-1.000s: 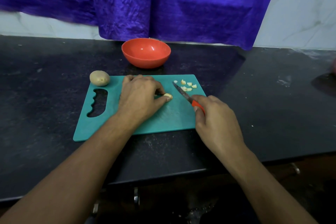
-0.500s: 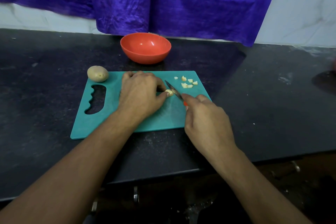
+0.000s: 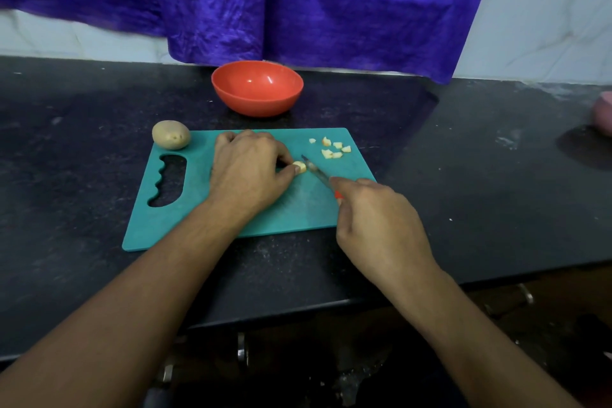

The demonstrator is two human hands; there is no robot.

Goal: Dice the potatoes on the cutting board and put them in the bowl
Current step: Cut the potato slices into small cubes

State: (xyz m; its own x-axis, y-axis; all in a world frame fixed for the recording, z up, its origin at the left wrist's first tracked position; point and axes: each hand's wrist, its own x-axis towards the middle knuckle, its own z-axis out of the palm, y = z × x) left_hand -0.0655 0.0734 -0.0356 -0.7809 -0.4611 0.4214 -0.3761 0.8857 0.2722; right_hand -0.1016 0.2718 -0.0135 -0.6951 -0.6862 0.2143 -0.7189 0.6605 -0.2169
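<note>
Your left hand [image 3: 246,172], mid cutting board [image 3: 298,212], has its grip curled tight, thumb and fingers pinching a small potato piece [image 3: 299,166] so it cannot roll under the blade. Your right hand [image 3: 377,225], at the board's near right corner, has its grip wrapped round the red-handled knife [image 3: 316,170], blade against that piece. Finished dice [image 3: 334,149] lie at the board's far right, clear of the cut. A whole potato [image 3: 171,134] waits at its far left corner; the bowl [image 3: 257,89] stands just beyond its far edge, likely for easy scooping. No writing is readable.

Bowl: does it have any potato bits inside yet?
No, the bowl shows only its bare orange inside, and the cut bits lie on the board.
</note>
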